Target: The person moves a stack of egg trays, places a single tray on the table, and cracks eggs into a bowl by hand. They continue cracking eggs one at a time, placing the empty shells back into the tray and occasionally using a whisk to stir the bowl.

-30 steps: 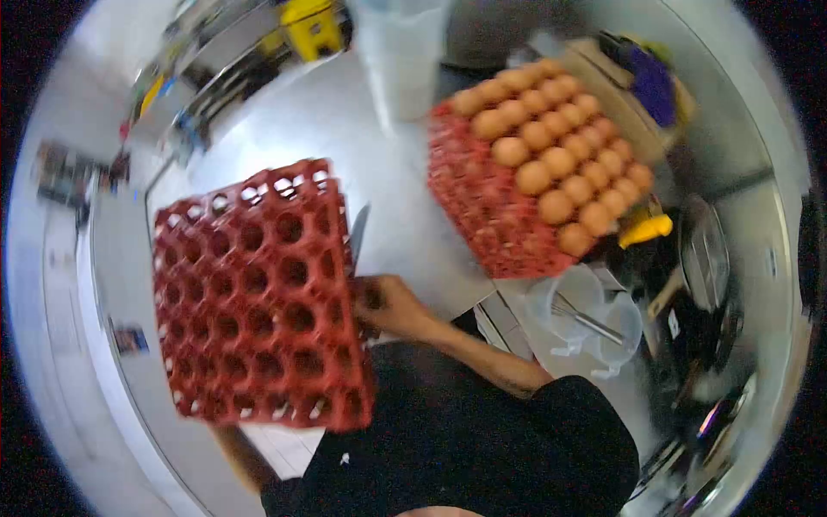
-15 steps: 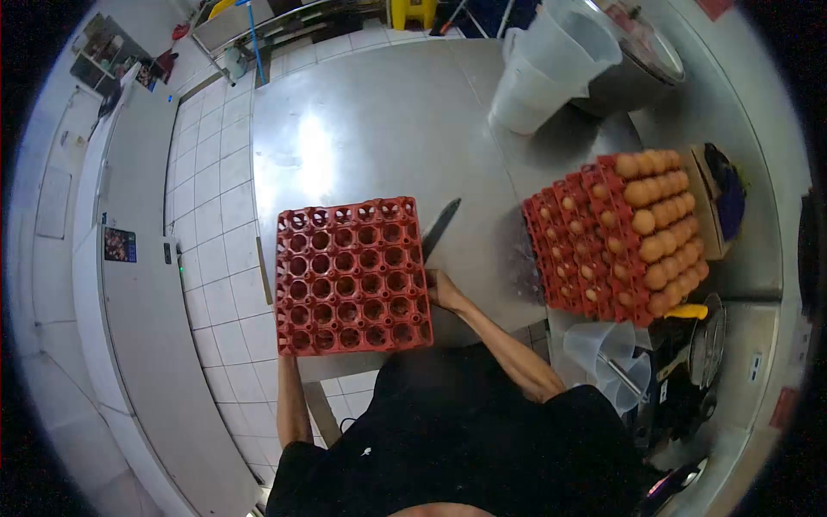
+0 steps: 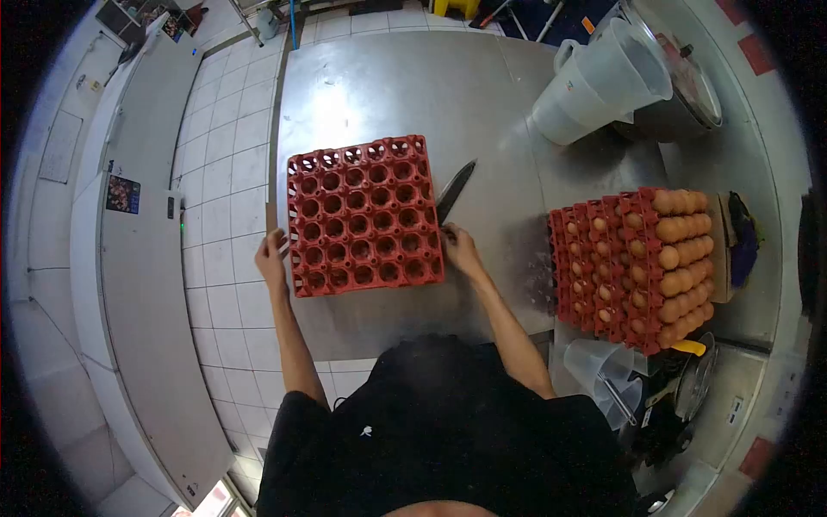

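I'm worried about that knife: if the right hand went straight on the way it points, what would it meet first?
For the right hand, probably the side of the red egg tray, by its fingertips; the knife lies close too, and depth is unclear.

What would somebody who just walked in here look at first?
Probably the big red egg tray, its cups showing no eggs, between the left hand and right hand. Next, the brown eggs packed in the tall tray stack over on the right. Then the dark-bladed knife on the metal table, just right of the tray.
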Available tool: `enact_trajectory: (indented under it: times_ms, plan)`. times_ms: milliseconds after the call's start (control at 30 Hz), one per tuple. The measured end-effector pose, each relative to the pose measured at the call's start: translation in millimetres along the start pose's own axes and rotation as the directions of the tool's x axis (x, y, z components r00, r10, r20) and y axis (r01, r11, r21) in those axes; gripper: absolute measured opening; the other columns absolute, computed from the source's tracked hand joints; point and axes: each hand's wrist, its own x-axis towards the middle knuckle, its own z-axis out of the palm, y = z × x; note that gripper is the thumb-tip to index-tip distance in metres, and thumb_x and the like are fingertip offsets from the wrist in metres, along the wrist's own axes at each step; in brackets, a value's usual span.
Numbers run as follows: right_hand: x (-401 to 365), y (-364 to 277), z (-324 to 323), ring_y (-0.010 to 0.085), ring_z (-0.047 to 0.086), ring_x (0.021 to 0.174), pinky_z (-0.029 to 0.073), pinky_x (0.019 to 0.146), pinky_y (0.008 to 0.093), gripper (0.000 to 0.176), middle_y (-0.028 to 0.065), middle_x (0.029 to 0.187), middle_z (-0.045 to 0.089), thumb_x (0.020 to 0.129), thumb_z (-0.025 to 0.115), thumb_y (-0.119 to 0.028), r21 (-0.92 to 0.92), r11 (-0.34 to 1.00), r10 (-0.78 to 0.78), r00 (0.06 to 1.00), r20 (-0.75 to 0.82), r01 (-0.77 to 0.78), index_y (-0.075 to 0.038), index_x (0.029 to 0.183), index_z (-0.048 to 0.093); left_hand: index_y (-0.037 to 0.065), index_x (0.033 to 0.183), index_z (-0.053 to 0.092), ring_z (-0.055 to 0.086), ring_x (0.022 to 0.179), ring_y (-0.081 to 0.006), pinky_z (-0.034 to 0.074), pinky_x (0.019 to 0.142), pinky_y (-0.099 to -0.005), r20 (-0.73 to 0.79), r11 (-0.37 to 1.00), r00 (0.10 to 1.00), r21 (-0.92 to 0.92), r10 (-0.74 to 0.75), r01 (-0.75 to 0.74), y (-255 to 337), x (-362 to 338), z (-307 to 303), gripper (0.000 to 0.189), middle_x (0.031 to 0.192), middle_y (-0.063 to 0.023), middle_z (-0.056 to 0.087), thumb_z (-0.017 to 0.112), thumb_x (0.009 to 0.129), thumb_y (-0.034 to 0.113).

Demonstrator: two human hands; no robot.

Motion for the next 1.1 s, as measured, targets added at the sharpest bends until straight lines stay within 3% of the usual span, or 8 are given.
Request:
enact_trajectory:
  times_ms: [33,233,300,400,500,633,767,1100]
  plan:
    - [-13,4,2,0.0402,0.068,0.096,0.052,0.085,0.0450,0.040,0.0270,0.102,0.069,0.094,0.060,-0.009,-0.095,0.992,-0.088,0.993,-0.077,0.080,0.000,0.134,0.056,0.001,0.121,0.067,0.067,0.107,-0.0199,0.056,0.084,-0.0328,-0.116,0.960,0.993,-0.272,0.034,-0.065,7,-15,0,0.041,0.115,-0.0110,0.071,0.050,0.106,0.035]
    - [-34,-47,-11,0.0411,0.058,0.122,0.047,0.101,0.0462,0.067,0.0264,0.134,0.058,0.090,0.065,-0.017,-0.187,0.979,-0.076,0.996,0.053,0.085,-0.010,0.151,0.038,0.003,0.128,0.062,0.065,0.111,-0.0205,0.053,0.085,-0.0340,-0.194,0.937,0.980,-0.335,0.031,-0.096,0,-108,15,0.042,0.119,-0.0094,0.068,0.047,0.107,0.035]
    - [-13,-35,-12,0.0420,0.062,0.116,0.050,0.098,0.0474,0.066,0.0239,0.128,0.064,0.091,0.066,-0.031,-0.262,0.950,-0.154,0.985,0.078,0.169,-0.011,0.148,0.040,0.004,0.130,0.061,0.063,0.113,-0.0201,0.050,0.080,-0.0326,-0.374,0.942,0.909,-0.201,0.181,-0.270,-28,-125,28,0.043,0.119,-0.0087,0.068,0.049,0.105,0.038]
    - [13,-9,-4,0.0410,0.068,0.103,0.054,0.087,0.0497,0.067,0.0222,0.116,0.070,0.091,0.060,-0.045,-0.468,0.875,-0.061,0.987,0.150,0.126,-0.011,0.147,0.044,0.005,0.133,0.058,0.063,0.113,-0.0207,0.049,0.075,-0.0316,-0.366,0.983,0.930,-0.176,-0.023,-0.045,4,-155,36,0.049,0.123,-0.0094,0.066,0.051,0.104,0.044]
    - [16,7,14,0.0388,0.071,0.084,0.056,0.069,0.0523,0.058,0.0194,0.091,0.072,0.094,0.058,-0.031,-0.747,0.660,-0.032,0.996,0.083,0.083,-0.016,0.149,0.044,0.005,0.137,0.053,0.065,0.109,-0.0241,0.057,0.067,-0.0345,-0.376,0.976,0.926,-0.212,-0.029,-0.056,15,-149,40,0.053,0.128,-0.0126,0.062,0.058,0.102,0.044]
    - [-16,-3,14,0.0358,0.072,0.074,0.057,0.065,0.0496,0.047,0.0197,0.078,0.071,0.093,0.056,-0.016,-0.683,0.724,0.003,0.991,-0.132,-0.093,-0.008,0.139,0.050,0.004,0.138,0.051,0.062,0.111,-0.0267,0.059,0.080,-0.0413,-0.329,0.970,0.934,-0.145,0.137,-0.193,7,-125,33,0.051,0.126,-0.0166,0.059,0.068,0.098,0.031]
    - [-53,34,-7,0.0403,0.071,0.073,0.055,0.064,0.0514,0.026,0.0253,0.080,0.070,0.092,0.054,-0.014,-0.573,0.767,0.170,0.952,-0.255,-0.290,0.005,0.081,0.067,0.003,0.127,0.060,0.068,0.098,-0.0249,0.065,0.071,-0.0363,-0.216,0.949,0.972,-0.275,0.096,-0.155,2,-115,23,0.038,0.113,-0.0103,0.062,0.072,0.094,0.018]
    - [-59,36,-82,0.0476,0.068,0.083,0.053,0.073,0.0563,0.040,0.0287,0.086,0.068,0.099,0.055,-0.025,-0.428,0.863,0.068,0.901,-0.429,-0.270,0.008,0.122,0.052,0.000,0.124,0.058,0.062,0.084,-0.0108,0.056,0.069,-0.0259,-0.261,0.886,0.936,-0.337,0.237,-0.318,66,-115,8,0.038,0.099,-0.0049,0.063,0.073,0.091,0.013]
